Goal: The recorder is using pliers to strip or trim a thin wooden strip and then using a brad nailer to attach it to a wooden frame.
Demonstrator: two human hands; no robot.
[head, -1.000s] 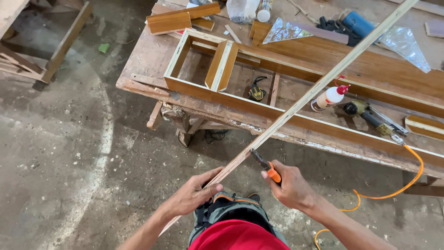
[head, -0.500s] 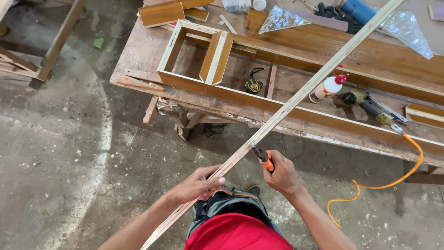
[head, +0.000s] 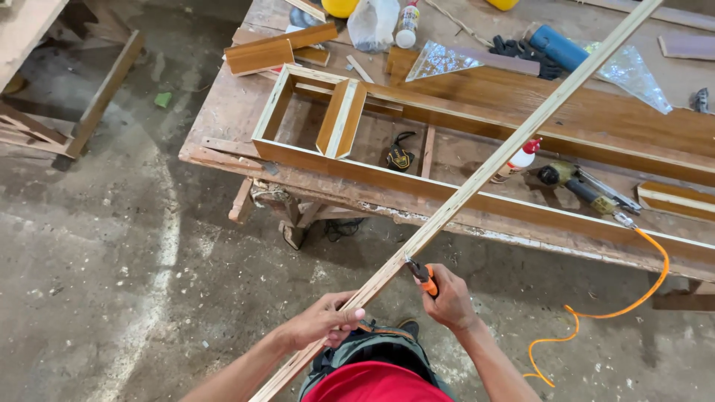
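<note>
Wooden strip (head: 477, 179), long, thin and likely whippy, is gripped near its close end by the left hand (head: 322, 321); an orange-handled cutter (head: 421, 274) is clasped in the right hand (head: 448, 301), just beside it.

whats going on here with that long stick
A person grips a long thin wooden strip with the left hand and holds an orange-handled cutter against its edge with the right hand. The strip slants up over a workbench, where a long wooden frame, a glue bottle and a nail gun lie.
</note>
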